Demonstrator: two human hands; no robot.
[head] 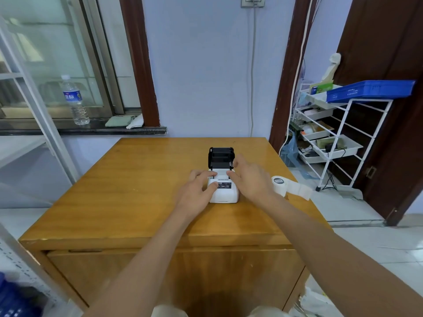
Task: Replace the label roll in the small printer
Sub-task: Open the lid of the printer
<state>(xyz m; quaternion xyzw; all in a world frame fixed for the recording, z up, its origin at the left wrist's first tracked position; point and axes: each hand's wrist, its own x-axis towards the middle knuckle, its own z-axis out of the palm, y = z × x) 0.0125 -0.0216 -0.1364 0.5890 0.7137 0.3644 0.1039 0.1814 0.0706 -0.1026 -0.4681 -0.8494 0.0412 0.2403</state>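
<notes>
Your left hand (198, 187) is resting open against the left side of the small white printer (223, 189), while your right hand (249, 179) is lying open on its right top. The printer's black lid (221, 157) is standing raised, toward the table's (114, 197) far edge. A white label roll (279, 184) is trailing loose labels at the right edge.

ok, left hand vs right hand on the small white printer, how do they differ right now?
The left hand lies on the small white printer's front left, thumb on its face; the right hand reaches further back, fingers by the raised black lid. The right hand is nearer the white label roll. Both touch the printer, holding nothing else.
</notes>
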